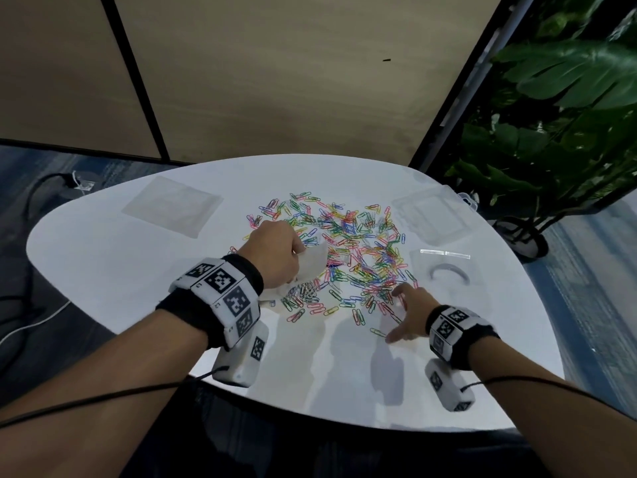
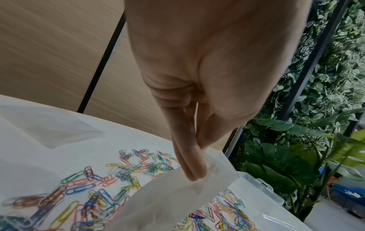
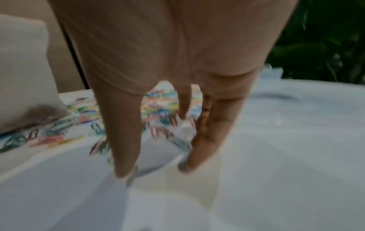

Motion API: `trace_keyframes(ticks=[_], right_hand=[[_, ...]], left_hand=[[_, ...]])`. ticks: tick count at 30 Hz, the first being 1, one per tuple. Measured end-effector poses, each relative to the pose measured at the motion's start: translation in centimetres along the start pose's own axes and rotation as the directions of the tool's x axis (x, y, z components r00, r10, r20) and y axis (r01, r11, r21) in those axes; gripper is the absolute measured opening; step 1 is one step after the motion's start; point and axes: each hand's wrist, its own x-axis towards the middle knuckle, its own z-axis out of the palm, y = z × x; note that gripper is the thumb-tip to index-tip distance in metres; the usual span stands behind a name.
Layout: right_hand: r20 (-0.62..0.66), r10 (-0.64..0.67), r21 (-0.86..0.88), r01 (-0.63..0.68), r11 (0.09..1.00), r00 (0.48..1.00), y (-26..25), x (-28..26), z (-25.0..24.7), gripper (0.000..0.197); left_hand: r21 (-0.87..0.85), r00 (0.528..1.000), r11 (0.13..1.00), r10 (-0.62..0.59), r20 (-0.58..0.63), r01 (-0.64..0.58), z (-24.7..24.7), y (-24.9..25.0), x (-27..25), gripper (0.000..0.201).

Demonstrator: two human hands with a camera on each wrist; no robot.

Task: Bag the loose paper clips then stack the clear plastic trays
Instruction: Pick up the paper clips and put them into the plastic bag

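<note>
A heap of coloured paper clips [image 1: 348, 243] lies in the middle of the white table [image 1: 120, 270]. My left hand [image 1: 293, 253] pinches the mouth of a clear plastic bag [image 1: 312, 267] at the heap's left edge. In the left wrist view its fingers [image 2: 194, 165] hold the bag [image 2: 177, 200] above the clips [image 2: 88, 187]. Some clips show through the bag's lower end [image 1: 305, 291]. My right hand [image 1: 400, 315] is spread open, fingers down on the table at the heap's near edge. Two clear trays [image 1: 431, 215] [image 1: 444, 253] sit to the right.
A second flat clear bag [image 1: 172, 208] lies at the table's far left. A large leafy plant [image 1: 568, 98] stands past the right edge, behind a latched clear tray [image 2: 262, 192]. The right wrist view is blurred, with the hand [image 3: 156, 168] over bare table.
</note>
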Motion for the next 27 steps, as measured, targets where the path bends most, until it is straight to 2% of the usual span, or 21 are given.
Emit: trace_keyframes(ticks=[3,10,12,14,15,18,20,24,27], right_hand=[[-0.111,0.006,0.095,0.004,0.995,0.994,0.3,0.2,1.6,0.088],[-0.243,0.013,0.383,0.084,0.92,0.97,-2.9,1.2,2.8,0.043],[-0.314,-0.026,0.289,0.121,0.95,0.949,-3.6,1.6,2.5,0.054],[-0.331,-0.124,0.108,0.168,0.98,0.935,-3.8,2.1,2.6,0.068],[-0.331,-0.19,0.017,0.208,0.978,0.924,-4.0,2.2,2.7,0.066],[-0.364,-0.36,-0.169,0.319,0.933,0.859,-4.9,2.4,3.0,0.036],[-0.358,-0.411,-0.245,0.341,0.908,0.838,-5.5,2.5,3.1,0.021],[-0.326,-0.346,-0.224,0.284,0.932,0.88,-5.7,2.5,2.3,0.016],[-0.356,-0.179,0.065,0.215,0.974,0.917,-5.5,1.9,0.4,0.012]], left_hand=[[0.006,1.0,1.0,-0.004,0.004,0.004,-0.2,0.0,0.0,0.033],[0.038,1.0,0.999,0.011,0.005,-0.012,-0.1,0.0,0.0,0.03],[0.046,1.0,0.999,0.019,0.008,-0.02,-0.2,0.0,0.0,0.03],[0.044,1.0,0.999,0.018,0.007,-0.018,-0.4,-0.1,0.0,0.031],[0.045,1.0,0.999,0.018,0.005,-0.018,-0.4,-0.1,0.0,0.031],[0.043,1.0,0.999,0.02,0.008,-0.02,-0.4,-0.1,0.1,0.032],[0.044,1.0,0.999,0.024,0.016,-0.025,-0.3,-0.1,0.1,0.032],[0.062,0.999,0.998,0.03,0.026,-0.032,-0.1,0.0,0.1,0.031],[0.069,0.999,0.997,0.028,0.028,-0.03,-0.1,-0.1,0.2,0.031]])
